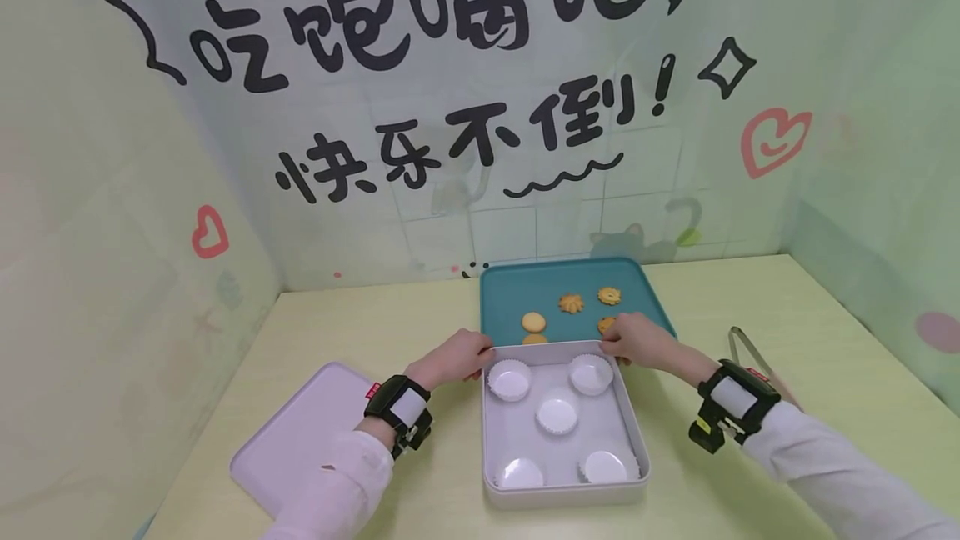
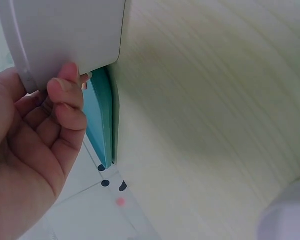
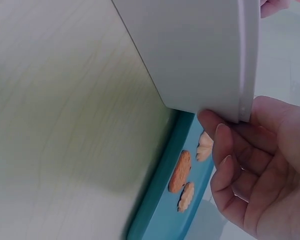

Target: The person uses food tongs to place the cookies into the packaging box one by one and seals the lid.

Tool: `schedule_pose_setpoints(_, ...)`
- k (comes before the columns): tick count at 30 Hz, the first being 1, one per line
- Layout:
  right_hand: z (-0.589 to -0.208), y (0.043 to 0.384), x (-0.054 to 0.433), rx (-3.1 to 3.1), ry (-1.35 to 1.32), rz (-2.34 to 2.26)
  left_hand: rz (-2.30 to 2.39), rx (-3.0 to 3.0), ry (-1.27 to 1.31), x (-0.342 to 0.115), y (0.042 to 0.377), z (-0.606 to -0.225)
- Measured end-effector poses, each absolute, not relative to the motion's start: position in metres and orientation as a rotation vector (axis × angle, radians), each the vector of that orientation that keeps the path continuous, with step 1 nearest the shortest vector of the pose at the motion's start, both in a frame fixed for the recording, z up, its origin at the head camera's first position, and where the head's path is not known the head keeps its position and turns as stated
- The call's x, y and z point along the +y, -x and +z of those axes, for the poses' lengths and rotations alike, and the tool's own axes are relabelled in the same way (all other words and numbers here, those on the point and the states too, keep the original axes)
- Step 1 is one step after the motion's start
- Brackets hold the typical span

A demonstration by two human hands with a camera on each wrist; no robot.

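A pale lilac rectangular box (image 1: 570, 501) stands on the table, with several white fluted paper cups (image 1: 557, 412) spread over its floor. My left hand (image 1: 453, 357) grips its far left corner; in the left wrist view the thumb hooks over the rim and curled fingers (image 2: 70, 116) press the outer wall. At the far right corner, my right hand (image 1: 641, 342) pinches the rim the same way, its fingertips under the edge in the right wrist view. Just beyond the box lies a teal tray (image 1: 513, 294) with several cookies (image 1: 571, 303), its near edge hidden behind the box.
To the left a flat lilac lid (image 1: 315, 427) lies on the table, partly covered by my left sleeve. A bent metal tool (image 1: 742, 344) like tongs sits on the right, partly behind my right wrist. A printed wall (image 1: 450, 232) rises behind the tray.
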State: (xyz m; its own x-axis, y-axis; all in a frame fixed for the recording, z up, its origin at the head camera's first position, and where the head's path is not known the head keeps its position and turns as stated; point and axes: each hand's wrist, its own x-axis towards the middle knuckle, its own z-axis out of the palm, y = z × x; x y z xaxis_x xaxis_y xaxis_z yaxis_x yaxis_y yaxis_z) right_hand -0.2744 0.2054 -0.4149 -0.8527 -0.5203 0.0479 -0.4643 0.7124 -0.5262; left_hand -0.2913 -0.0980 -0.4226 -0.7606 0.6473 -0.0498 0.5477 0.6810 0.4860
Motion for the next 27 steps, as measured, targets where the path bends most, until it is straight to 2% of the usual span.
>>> schedule_pose_setpoints(12,-0.415,0.274,0.211,2.821,0.816,-0.802,0.682,2.670,-0.945,-0.091,0.290,-0.421)
schedule_pose_setpoints(21,-0.414,0.265,0.242,2.825,0.726,-0.810,0.705,2.652,-1.027,-0.065,0.295,-0.429)
schedule_pose_setpoints(27,-0.396,0.277,0.257,2.850,0.709,-0.859,0.770,2.779,-0.870,-0.086,0.282,-0.426)
